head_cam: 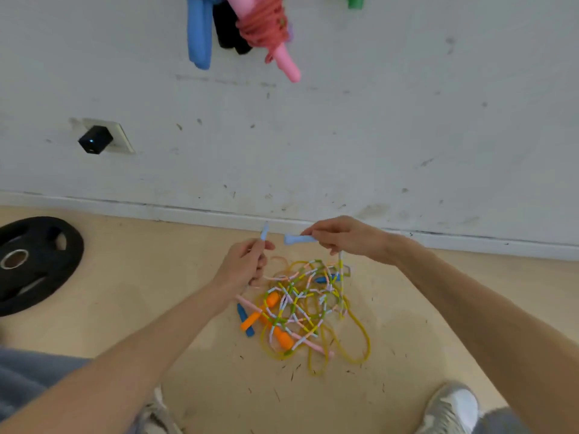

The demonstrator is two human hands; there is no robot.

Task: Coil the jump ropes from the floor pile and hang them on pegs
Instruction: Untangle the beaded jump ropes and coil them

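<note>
Done: coiled ropes hang on wall | Now: left hand grips 1 pale-blue handle, right hand grips twin handle; beaded rope trails into floor pile | Left: several tangled ropes to coil and hang.

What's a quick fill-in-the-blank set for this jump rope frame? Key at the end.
1. The left hand grips one handle, the right hand the other handle; both are light ___.
2. The beaded rope drops from the right hand into the pile on the ___.
3. The black weight plate lies to the pile's ___.
4. The plain rope looping out of the pile is ___.
Missing words: blue; floor; left; yellow.
</note>
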